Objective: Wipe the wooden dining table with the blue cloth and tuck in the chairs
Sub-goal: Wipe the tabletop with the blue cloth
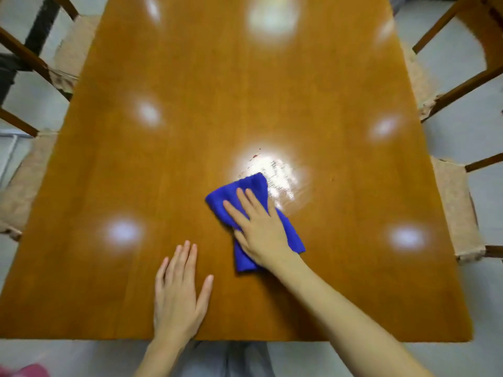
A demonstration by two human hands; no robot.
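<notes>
A folded blue cloth [251, 187] lies on the wooden dining table [190, 131], a little right of the middle. My right hand [258, 227] presses flat on it with straight fingers. My left hand [178, 292] rests flat on the bare wood near the front edge, apart from the cloth. Just beyond the cloth, smeared streaks show in a bright glare patch [275, 170]. Wooden chairs with beige woven seats stand at both long sides: two on the left [70, 55] [24, 186] and two on the right [419, 80] [454, 208].
Pale tiled floor [457, 58] surrounds the table. Light reflections dot the tabletop. A dark frame [35, 31] stands at the far left behind the chairs. Something pink [27, 372] shows at the bottom left corner. Grey trousers [226, 360] are visible below the table's front edge.
</notes>
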